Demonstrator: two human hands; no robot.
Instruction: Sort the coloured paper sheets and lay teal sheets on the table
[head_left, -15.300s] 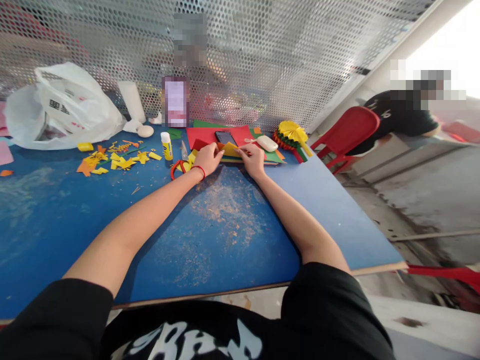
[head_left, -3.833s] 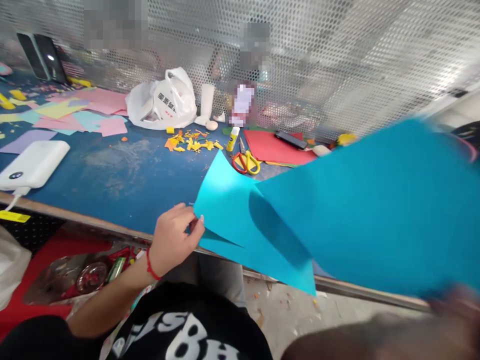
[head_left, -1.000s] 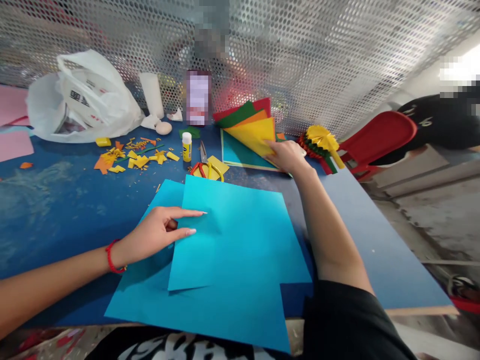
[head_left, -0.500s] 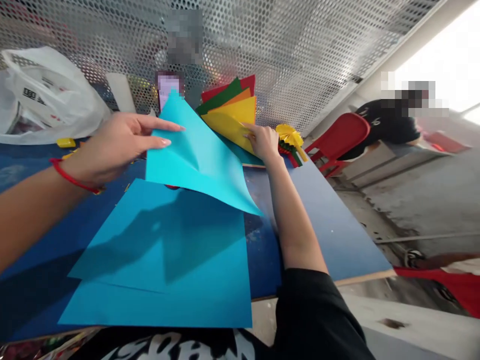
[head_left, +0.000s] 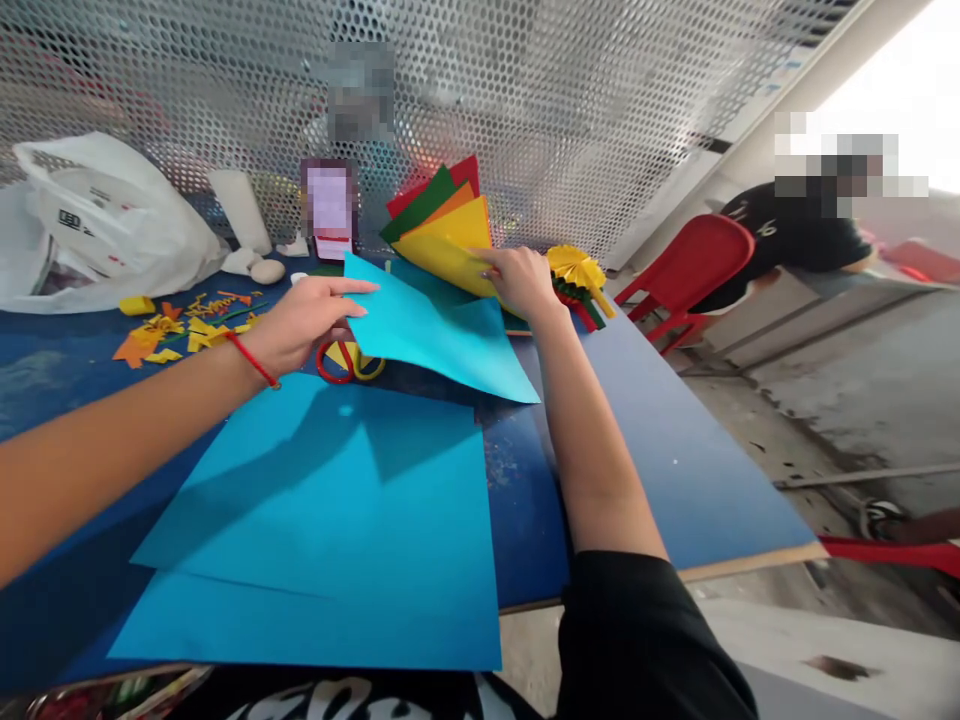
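My left hand (head_left: 311, 315), a red string round its wrist, pinches the left edge of a light blue paper sheet (head_left: 435, 335) between thumb and fingers. That sheet is bent and raised above the table. My right hand (head_left: 521, 280) is closed on the near side of the yellow paper (head_left: 450, 245), lifting it with orange, green (head_left: 424, 205) and red sheets fanned behind. Two more blue sheets (head_left: 315, 540) lie overlapping on the table before me. Scissors (head_left: 335, 363) with red and yellow handles rest partly beneath the raised sheet.
Orange and yellow paper scraps (head_left: 161, 335) lie left on the blue table (head_left: 645, 430). A white plastic bag (head_left: 112, 220), a phone (head_left: 330, 205) and a yellow paper rosette (head_left: 576, 268) stand along the perforated metal screen. A person sits beyond a red chair (head_left: 694, 265).
My left hand has drawn the blue sheet rightward and lower, toward the coloured stack. The phone, scraps and scissors now show more. My right hand keeps its grip on the yellow paper.
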